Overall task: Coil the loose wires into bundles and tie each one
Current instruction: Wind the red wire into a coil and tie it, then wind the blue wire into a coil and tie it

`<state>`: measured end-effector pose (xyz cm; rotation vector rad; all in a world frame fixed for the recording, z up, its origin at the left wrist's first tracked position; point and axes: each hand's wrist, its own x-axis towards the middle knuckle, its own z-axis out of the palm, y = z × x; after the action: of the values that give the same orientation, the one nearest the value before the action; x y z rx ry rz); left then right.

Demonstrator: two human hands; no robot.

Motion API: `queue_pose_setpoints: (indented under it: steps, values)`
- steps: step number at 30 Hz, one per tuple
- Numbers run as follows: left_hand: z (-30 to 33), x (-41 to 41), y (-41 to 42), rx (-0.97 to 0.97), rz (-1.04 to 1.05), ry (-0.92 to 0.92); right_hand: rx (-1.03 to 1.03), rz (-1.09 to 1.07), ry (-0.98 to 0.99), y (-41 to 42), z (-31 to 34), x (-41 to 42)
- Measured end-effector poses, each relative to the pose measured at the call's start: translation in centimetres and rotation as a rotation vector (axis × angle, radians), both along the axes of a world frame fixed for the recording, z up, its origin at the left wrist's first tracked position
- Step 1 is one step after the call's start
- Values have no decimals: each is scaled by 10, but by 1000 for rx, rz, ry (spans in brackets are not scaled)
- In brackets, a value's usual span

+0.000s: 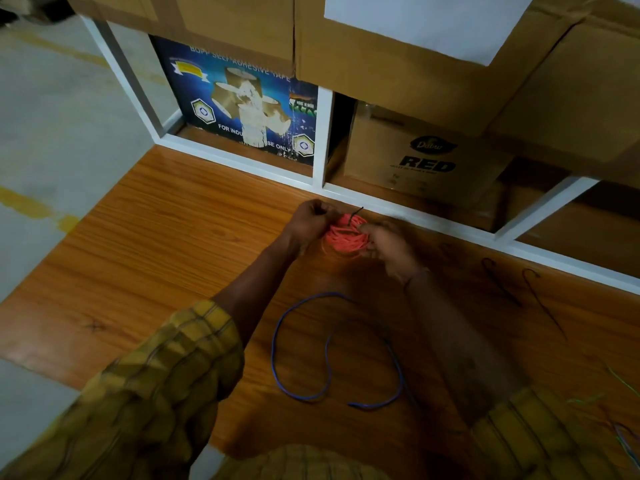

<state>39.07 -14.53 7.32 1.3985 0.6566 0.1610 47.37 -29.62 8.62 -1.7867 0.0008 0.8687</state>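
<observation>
Left hand (310,220) pinching blurred tie (355,214), red coil (344,237) half hidden

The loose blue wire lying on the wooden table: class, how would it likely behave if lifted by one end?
The loose blue wire would probably droop and trail, since it lies in soft curves. It looks thin, so likely light, and should slide rather than roll on the wooden table.

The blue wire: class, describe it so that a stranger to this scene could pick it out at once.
Start at the wooden tabletop below the white shelf frame. Between the person's forearms, nearer than the pink coiled wire bundle, lies the loose blue wire. It alone is blue and sprawls in open loops, untouched by either hand.
</observation>
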Motion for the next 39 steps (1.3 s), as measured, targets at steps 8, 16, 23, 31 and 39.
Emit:
queue_pose_setpoints:
  steps: [8, 16, 23, 31, 39]
  values:
    - [-10, 0, 6, 169, -2, 92, 63, -100, 100, 22, -14, 23]
    - [-30, -63, -34, 498, -170, 165, 23, -43, 51, -26, -6, -6]
    - [-31, -112, -92, 756, -362, 120, 67, 28, 10, -110, -1, -60]
    - [-39, -139, -128, 1016, -329, 57, -405, 549, -412, -186, 2, -100]
    - [-39, -141, -129, 874, -398, 250, -791, 480, -718, -186, -19, -148]
